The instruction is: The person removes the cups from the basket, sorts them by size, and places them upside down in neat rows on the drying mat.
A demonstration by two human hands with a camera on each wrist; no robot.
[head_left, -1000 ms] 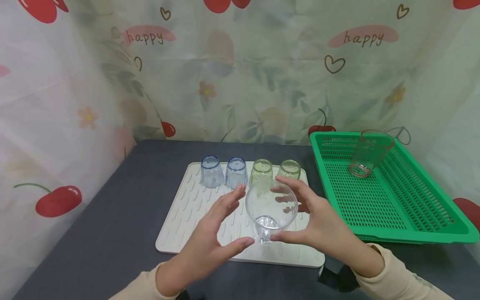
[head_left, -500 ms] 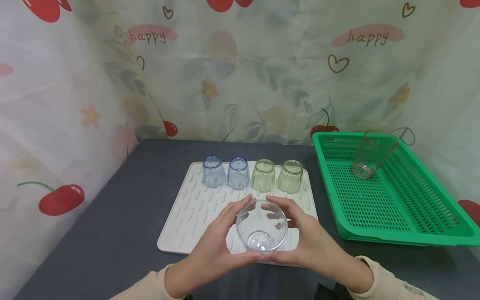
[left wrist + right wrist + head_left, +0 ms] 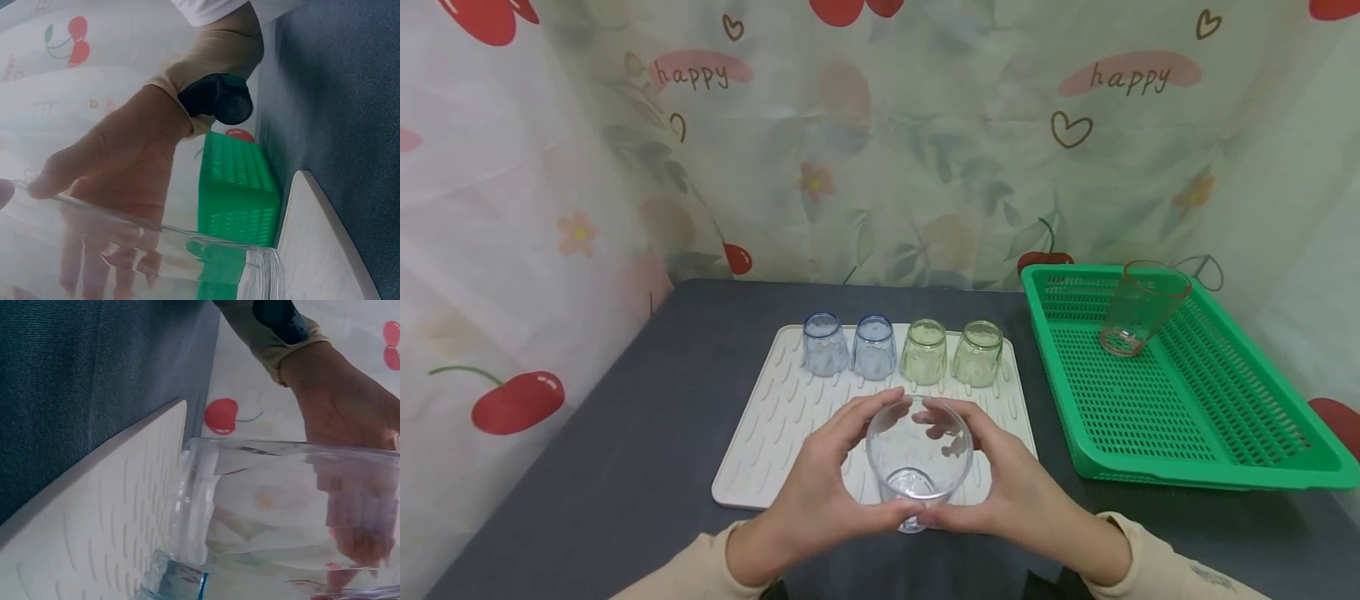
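Both hands hold a tall clear drinking glass (image 3: pixel 919 446) between them, mouth up and tilted toward me in the head view. My left hand (image 3: pixel 823 479) curls round its left side; my right hand (image 3: pixel 1011 479) curls round its right side. The thumbs meet at the near side, while the fingertips lie behind the glass. In the left wrist view the right hand (image 3: pixel 119 159) shows through the glass (image 3: pixel 187 262). The right wrist view has the left hand (image 3: pixel 350 406) on the far side of the glass (image 3: pixel 269 506), whose base is near the white mat (image 3: pixel 125 481).
On the ridged white drying mat stand two blue glasses (image 3: pixel 825 346) (image 3: pixel 874 348) and two green glasses (image 3: pixel 924 354) (image 3: pixel 978 356), all upside down. A green basket (image 3: pixel 1067 417) at the right holds a leaning pink-rimmed glass (image 3: pixel 1138 312). Patterned curtains enclose the dark table (image 3: pixel 625 450).
The left hand, apart from the clear glass a second ago, has come in and taken hold of its left side. The glass and right hand have shifted slightly left and nearer to me.
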